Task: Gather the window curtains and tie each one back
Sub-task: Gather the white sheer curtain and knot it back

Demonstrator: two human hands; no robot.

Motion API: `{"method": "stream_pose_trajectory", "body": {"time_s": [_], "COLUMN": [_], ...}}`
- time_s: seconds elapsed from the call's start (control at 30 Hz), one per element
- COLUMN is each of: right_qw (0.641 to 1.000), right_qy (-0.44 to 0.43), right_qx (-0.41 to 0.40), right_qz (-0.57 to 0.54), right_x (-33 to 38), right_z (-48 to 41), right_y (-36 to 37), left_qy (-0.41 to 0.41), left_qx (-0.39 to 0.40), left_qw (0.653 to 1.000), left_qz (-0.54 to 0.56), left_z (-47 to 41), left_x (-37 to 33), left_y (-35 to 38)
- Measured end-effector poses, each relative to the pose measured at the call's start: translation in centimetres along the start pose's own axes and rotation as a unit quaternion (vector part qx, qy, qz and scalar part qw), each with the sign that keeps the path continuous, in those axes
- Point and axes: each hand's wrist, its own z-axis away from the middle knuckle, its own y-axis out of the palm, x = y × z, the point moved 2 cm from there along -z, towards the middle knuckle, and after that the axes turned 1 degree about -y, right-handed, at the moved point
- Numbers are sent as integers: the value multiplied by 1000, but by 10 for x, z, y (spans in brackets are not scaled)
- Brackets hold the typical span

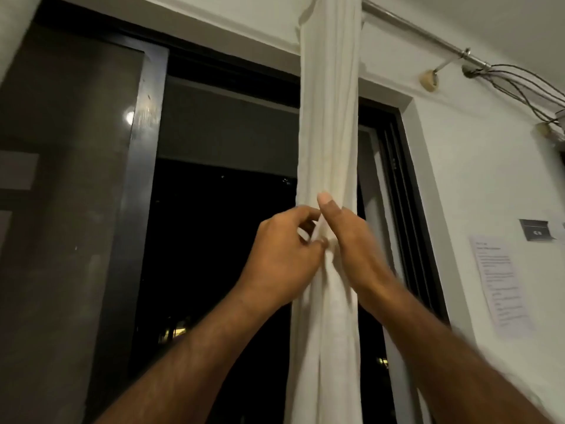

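A cream curtain (328, 117) hangs from the metal rod (406, 27), bunched into one narrow column in front of the dark window (220, 228). My left hand (281, 258) pinches the cloth on the column's left side at mid height. My right hand (351, 246) wraps around its right side, thumb pointing up against the fabric. Both hands squeeze the bundle at the same height, fingers almost touching. No separate tie-back cord is visible; any band is hidden between the fingers.
A black window frame (137, 179) stands to the left, with a sliding frame edge (403, 209) behind the curtain on the right. Wires (519, 84) run from the rod's end. A printed paper sheet (501, 283) is stuck to the white wall.
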Motion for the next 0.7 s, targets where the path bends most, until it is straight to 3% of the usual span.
{"method": "stream_pose_trajectory", "body": {"time_s": [0.07, 0.13, 0.27, 0.37, 0.43, 0.53, 0.7], "right_qw": [999, 997, 990, 989, 995, 993, 967], "right_qy": [13, 17, 2, -7, 2, 80, 145], "right_qx": [-7, -25, -47, -43, -20, 68, 109], "right_qz": [50, 75, 130, 145, 97, -57, -179], "right_x": [-7, -15, -23, -31, -38, -52, -80], "right_z": [9, 14, 27, 45, 61, 87, 126], "right_y": [-16, -30, -47, -58, -63, -64, -71], "left_qy": [-32, -51, -89, -121, -149, -148, -165], "left_qx": [101, 139, 63, 64, 93, 134, 64], "left_qw": [991, 979, 986, 983, 968, 950, 979], "left_qz": [81, 140, 123, 125, 179, 241, 104], "left_z": [7, 14, 27, 45, 58, 77, 108], "left_x": [2, 7, 23, 27, 27, 27, 35], "left_y": [14, 22, 45, 67, 76, 87, 98]}}
